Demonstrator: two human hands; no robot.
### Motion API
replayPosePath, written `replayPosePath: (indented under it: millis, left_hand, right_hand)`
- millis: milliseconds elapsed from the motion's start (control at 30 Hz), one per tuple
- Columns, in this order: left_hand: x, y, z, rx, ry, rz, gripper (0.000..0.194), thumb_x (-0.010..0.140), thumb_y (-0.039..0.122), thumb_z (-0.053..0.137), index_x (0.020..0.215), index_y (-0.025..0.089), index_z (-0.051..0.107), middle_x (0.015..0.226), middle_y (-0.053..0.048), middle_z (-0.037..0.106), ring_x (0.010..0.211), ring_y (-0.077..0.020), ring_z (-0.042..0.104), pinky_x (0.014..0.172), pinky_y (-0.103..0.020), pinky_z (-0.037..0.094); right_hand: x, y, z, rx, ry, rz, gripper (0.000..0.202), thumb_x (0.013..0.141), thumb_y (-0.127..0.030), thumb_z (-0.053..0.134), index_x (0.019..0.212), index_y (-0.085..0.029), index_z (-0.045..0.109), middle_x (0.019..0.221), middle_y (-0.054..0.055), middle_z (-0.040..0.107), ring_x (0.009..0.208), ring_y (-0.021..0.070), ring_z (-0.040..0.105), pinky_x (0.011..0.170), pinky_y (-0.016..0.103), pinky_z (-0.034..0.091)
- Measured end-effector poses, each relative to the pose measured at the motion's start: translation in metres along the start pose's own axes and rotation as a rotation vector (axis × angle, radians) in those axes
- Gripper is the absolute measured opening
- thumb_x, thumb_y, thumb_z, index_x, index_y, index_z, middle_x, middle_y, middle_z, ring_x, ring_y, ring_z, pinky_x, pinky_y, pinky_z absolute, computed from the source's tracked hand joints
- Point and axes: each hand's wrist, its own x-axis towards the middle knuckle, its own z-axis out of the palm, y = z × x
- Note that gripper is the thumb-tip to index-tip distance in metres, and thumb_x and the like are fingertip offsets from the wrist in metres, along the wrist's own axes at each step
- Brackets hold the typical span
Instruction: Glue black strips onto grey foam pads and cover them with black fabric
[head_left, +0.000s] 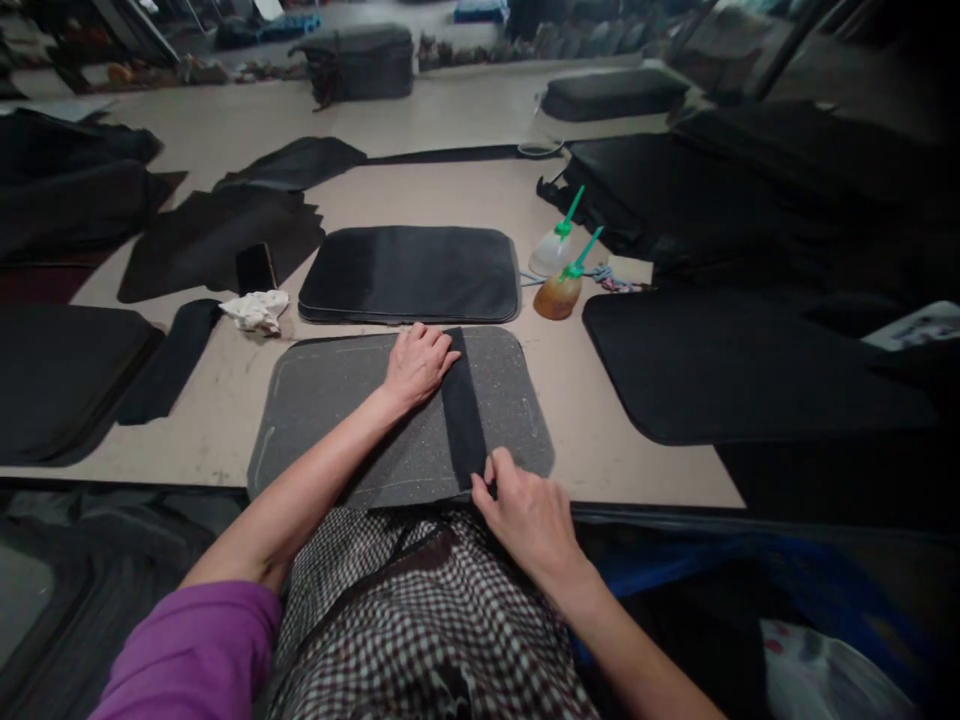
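A grey, rounded panel point(345, 420) lies at the table's front edge, with pale lines drawn near its borders. Across its right half runs a black strip point(465, 420), from the far edge to the near one. My left hand point(421, 365) rests on the strip's far end, fingers slightly bent and pressing it against the panel. At the near end, my right hand point(529, 510) pinches the strip between thumb and fingers by the panel's edge. Just beyond lies a stack of black rounded panels point(409, 272).
Two squat bottles with green nozzles, one clear point(551, 252) and one brown point(559, 295), stand behind on the right. A crumpled white cloth point(256, 312) and a phone point(256, 268) lie left. Black panels flank both sides, at left point(67, 380) and right point(720, 365).
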Motion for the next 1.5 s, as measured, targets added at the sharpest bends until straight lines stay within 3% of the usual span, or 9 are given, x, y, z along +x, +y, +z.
replayPosePath:
  millis: [167,467,600,767,933,1100,1233,1333,1500]
  left_hand:
    - [0.011,-0.001,0.003,-0.054,0.015,-0.064,0.03,0.104,0.038,0.047,0.111,0.018,0.068,0.12,-0.013,0.063,0.117,-0.0291,0.048,0.094,-0.042,0.042]
    - [0.032,-0.002,-0.001,-0.225,0.016,-0.197,0.01,0.094,0.021,0.062,0.102,0.022,0.066,0.127,-0.01,0.058,0.119,-0.0279,0.046,0.093,-0.042,0.042]
    - [0.027,0.0,-0.001,-0.261,-0.006,-0.15,0.027,0.097,0.012,0.048,0.109,0.026,0.068,0.118,-0.008,0.065,0.116,-0.0259,0.049,0.095,-0.043,0.041]
    - [0.013,0.003,-0.022,-0.273,0.024,-0.143,0.03,0.099,0.019,0.049,0.124,0.026,0.065,0.125,-0.009,0.065,0.119,-0.0261,0.05,0.1,-0.043,0.04]
    - [-0.03,0.009,-0.068,-0.616,0.035,-0.147,0.025,0.1,0.03,0.054,0.12,0.021,0.065,0.123,-0.009,0.066,0.116,-0.0228,0.056,0.103,-0.038,0.042]
    - [-0.103,0.026,-0.111,-1.357,-0.398,-0.213,0.053,0.1,0.065,0.043,0.112,0.018,0.063,0.105,-0.008,0.07,0.089,-0.0175,0.066,0.078,-0.029,0.05]
    - [-0.152,0.037,-0.132,-1.537,-0.627,-0.16,0.069,0.093,0.08,0.036,0.096,0.018,0.065,0.095,-0.008,0.07,0.082,-0.0175,0.064,0.071,-0.028,0.048]
    - [-0.178,0.041,-0.136,-1.591,-0.567,-0.259,0.067,0.089,0.082,0.044,0.088,0.018,0.066,0.087,-0.007,0.07,0.077,-0.0173,0.062,0.07,-0.029,0.047]
    - [-0.204,0.038,-0.134,-1.669,-0.222,-0.686,0.038,0.081,0.056,0.077,0.091,0.02,0.07,0.076,0.0,0.062,0.064,-0.0119,0.054,0.064,-0.026,0.043]
  right_hand:
    - [-0.012,0.003,0.01,-0.01,0.102,-0.176,0.023,0.103,-0.019,0.052,0.123,-0.022,0.064,0.093,0.003,0.076,0.075,0.0196,0.073,0.055,0.03,0.032]
    - [-0.014,0.005,0.0,0.088,0.001,-0.135,0.034,0.106,-0.026,0.047,0.133,-0.023,0.066,0.105,0.008,0.078,0.09,0.0269,0.076,0.071,0.034,0.052]
    - [-0.009,0.007,0.0,0.256,-0.03,-0.058,0.035,0.104,-0.031,0.047,0.129,-0.022,0.069,0.103,0.009,0.078,0.095,0.0292,0.075,0.077,0.038,0.052]
    - [-0.004,0.013,-0.002,0.647,-0.008,-0.058,0.033,0.1,-0.049,0.049,0.101,-0.02,0.067,0.076,0.002,0.067,0.07,0.0202,0.063,0.067,0.03,0.046]
    - [-0.012,0.005,-0.016,1.056,0.032,0.025,0.043,0.096,-0.062,0.057,0.082,-0.023,0.049,0.065,-0.005,0.047,0.059,0.0134,0.046,0.06,0.025,0.039]
    - [-0.021,-0.022,-0.03,1.368,0.052,0.052,0.036,0.099,-0.06,0.056,0.107,-0.025,0.057,0.085,0.0,0.062,0.072,0.0154,0.06,0.064,0.024,0.049]
    - [-0.019,-0.055,-0.035,1.286,0.191,-0.113,0.03,0.099,-0.051,0.06,0.114,-0.025,0.062,0.113,0.008,0.071,0.102,0.0222,0.068,0.086,0.032,0.058]
    - [-0.017,-0.08,-0.034,1.176,0.239,-0.296,0.023,0.103,-0.039,0.056,0.119,-0.026,0.065,0.127,0.008,0.069,0.12,0.0222,0.064,0.106,0.038,0.052]
    - [-0.018,-0.102,-0.021,1.111,0.134,-0.479,0.031,0.109,-0.029,0.042,0.134,-0.03,0.059,0.144,0.004,0.059,0.136,0.0186,0.053,0.119,0.04,0.04]
